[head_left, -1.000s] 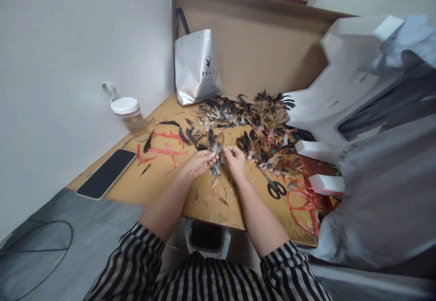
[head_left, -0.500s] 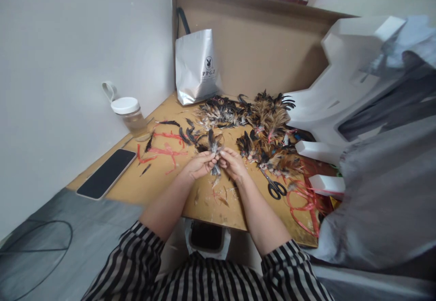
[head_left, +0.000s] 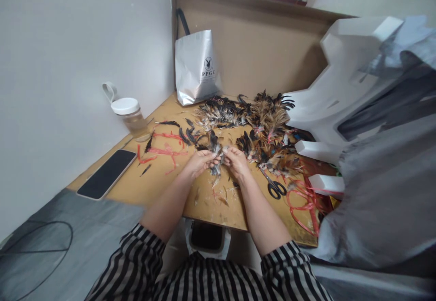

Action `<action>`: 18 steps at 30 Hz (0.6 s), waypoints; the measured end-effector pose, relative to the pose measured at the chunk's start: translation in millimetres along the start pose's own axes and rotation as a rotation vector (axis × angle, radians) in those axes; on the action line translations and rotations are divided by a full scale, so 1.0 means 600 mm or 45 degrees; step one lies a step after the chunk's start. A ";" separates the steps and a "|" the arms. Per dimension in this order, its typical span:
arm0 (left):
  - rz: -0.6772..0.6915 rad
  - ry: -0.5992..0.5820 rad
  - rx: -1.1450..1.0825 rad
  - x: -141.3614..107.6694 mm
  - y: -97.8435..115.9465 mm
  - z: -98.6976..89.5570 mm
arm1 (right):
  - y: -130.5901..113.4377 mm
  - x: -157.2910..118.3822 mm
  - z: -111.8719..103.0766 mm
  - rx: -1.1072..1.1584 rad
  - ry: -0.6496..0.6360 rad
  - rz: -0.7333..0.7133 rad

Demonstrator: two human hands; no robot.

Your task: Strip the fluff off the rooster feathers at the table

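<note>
Between my fingers at the middle of the table is a small bunch of dark and grey feathers. My left hand pinches its stem end, and downy grey tufts hang below the fingertips. My right hand is closed in a pinch beside it, with a small brownish feather at its fingertips. Just beyond my hands lie piles of feathers: a black-and-white heap, a brown heap and a nearer brown-black heap. Loose black feathers lie to the left.
Black-handled scissors and red plastic ribbon lie at the right. Red strips, a phone and a lidded jar are on the left. A silver bag stands at the back; white foam borders the right.
My right hand has drawn slightly to the right, away from my left, with a small feather at its fingertips. My left hand keeps hold of the bunch.
</note>
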State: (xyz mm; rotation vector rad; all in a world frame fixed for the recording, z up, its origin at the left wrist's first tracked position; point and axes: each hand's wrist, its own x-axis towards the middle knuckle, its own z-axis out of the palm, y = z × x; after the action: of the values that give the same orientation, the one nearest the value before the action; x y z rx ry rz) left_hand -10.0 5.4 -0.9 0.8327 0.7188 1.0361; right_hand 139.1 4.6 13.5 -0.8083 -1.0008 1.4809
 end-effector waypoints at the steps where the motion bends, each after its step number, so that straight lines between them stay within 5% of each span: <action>1: -0.010 -0.021 0.036 -0.001 -0.001 0.001 | 0.002 0.000 0.001 -0.051 0.012 -0.002; 8: -0.032 -0.076 0.147 -0.002 -0.006 0.003 | 0.013 0.000 0.008 -0.362 0.154 -0.086; 18: 0.066 0.023 0.378 0.000 -0.002 0.011 | 0.008 -0.006 0.015 -0.317 0.122 0.026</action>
State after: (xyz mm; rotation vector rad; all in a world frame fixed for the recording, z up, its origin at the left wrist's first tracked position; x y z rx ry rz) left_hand -4.1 3.3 1.1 1.1030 0.8840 0.9973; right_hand 129.5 -0.3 12.8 -1.0600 -1.1201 1.3371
